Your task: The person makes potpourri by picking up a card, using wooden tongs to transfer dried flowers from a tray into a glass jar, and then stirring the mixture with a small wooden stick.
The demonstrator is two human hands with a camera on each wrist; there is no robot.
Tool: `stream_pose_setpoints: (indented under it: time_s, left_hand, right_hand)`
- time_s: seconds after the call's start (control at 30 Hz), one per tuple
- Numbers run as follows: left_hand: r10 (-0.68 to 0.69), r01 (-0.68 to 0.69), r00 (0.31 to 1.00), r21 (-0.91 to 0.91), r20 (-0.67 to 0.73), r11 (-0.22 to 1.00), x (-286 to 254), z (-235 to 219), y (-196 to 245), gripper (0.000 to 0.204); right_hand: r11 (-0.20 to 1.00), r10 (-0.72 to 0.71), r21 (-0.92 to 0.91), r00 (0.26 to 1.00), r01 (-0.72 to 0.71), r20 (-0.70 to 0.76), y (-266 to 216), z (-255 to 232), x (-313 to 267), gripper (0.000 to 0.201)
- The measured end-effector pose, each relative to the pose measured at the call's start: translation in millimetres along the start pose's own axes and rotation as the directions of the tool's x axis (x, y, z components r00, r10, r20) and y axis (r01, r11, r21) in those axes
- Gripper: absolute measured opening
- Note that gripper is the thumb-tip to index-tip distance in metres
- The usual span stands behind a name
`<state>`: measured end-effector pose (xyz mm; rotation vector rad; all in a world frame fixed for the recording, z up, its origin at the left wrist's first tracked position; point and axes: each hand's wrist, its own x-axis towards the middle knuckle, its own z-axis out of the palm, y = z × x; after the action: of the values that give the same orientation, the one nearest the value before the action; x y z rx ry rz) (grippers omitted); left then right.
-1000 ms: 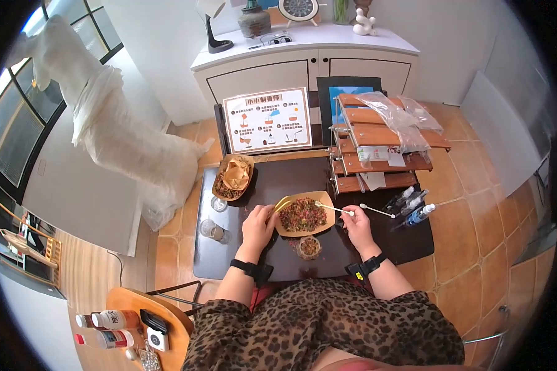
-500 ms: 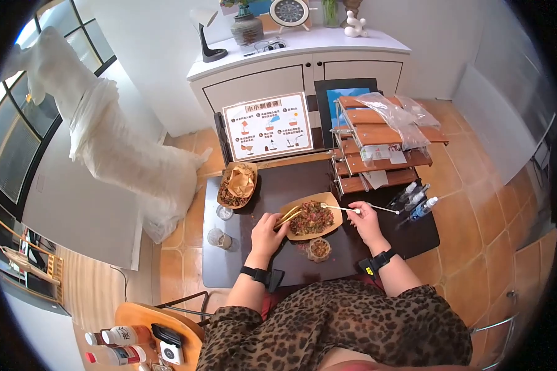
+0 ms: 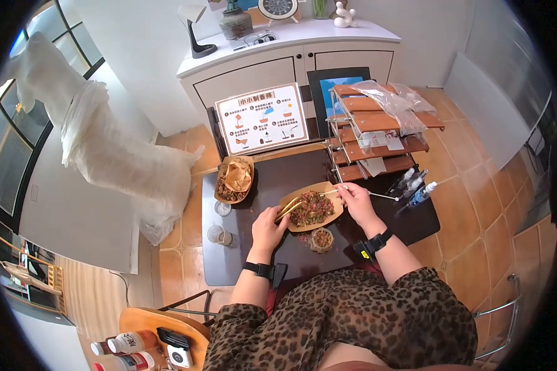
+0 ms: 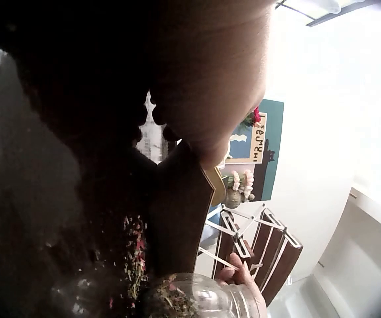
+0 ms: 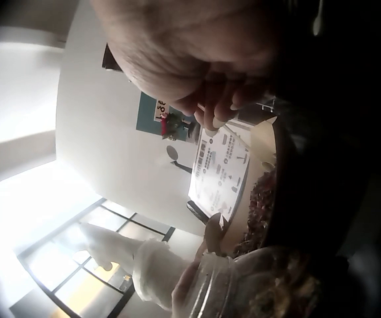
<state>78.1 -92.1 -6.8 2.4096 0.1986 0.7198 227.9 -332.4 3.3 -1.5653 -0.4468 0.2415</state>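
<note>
A kraft paper tray (image 3: pixel 337 213) holds a red and green dried mix (image 3: pixel 312 209). At the tray's left rim, my left hand (image 3: pixel 267 232) grips gold tongs (image 3: pixel 289 211), their tips over the mix. My right hand (image 3: pixel 359 205), at the right rim, pinches a thin pale stick (image 3: pixel 330 191) reaching over the tray; its fingers curl round it in the right wrist view. Another white stick (image 3: pixel 385 196) extends to the right of that hand. A small clear jar (image 3: pixel 322 240) with dried bits stands just below the tray, showing also in the left wrist view (image 4: pixel 204 296).
A second paper tray (image 3: pixel 249 179) with crumpled paper is at the table's back left, above a small dish (image 3: pixel 222 208) and a clear cup (image 3: pixel 219 235). Small bottles (image 3: pixel 419 195) and a wooden rack (image 3: pixel 377 148) are on the right; an illustrated sign (image 3: pixel 263 120) stands behind.
My right hand has moved up and in to the tray's right rim with its stick. My left hand keeps the tongs at the left rim. The head view has shifted slightly.
</note>
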Motion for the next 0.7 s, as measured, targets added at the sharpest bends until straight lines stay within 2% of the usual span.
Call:
stream_pose_setpoints:
  time_s: [0.07,0.17,0.27,0.43,0.53,0.7]
  left_hand:
    - [0.004,-0.004,1.000,-0.004,-0.009,1.000,0,1,-2,0.023]
    - [0.003,-0.003,1.000,-0.008,-0.008,1.000,0,0,-1,0.022]
    - [-0.036,0.036,0.998,0.001,0.055,0.999,0,-1,-1,0.025]
    - [-0.042,0.042,0.998,-0.003,0.055,0.999,0,1,-1,0.024]
    - [-0.038,0.038,0.998,0.006,0.052,0.999,0,-1,1,0.024]
    - [-0.030,0.030,0.998,0.012,0.053,0.999,1,0,-1,0.023]
  right_hand:
    - [0.976,-0.165,-0.145,0.986,0.164,0.003,2,3,4,0.021]
    - [0.967,-0.188,-0.181,0.982,0.178,-0.034,-11,0,3,0.023]
    - [0.978,-0.138,-0.168,0.986,0.121,-0.095,-9,-15,5,0.023]
    - [0.964,-0.140,-0.248,0.978,0.100,-0.152,-9,-24,0,0.022]
    - [0.869,-0.221,-0.472,0.971,0.152,-0.094,-8,-21,-3,0.023]
    - [0.868,-0.122,-0.490,0.991,0.078,-0.058,7,-7,-3,0.028]
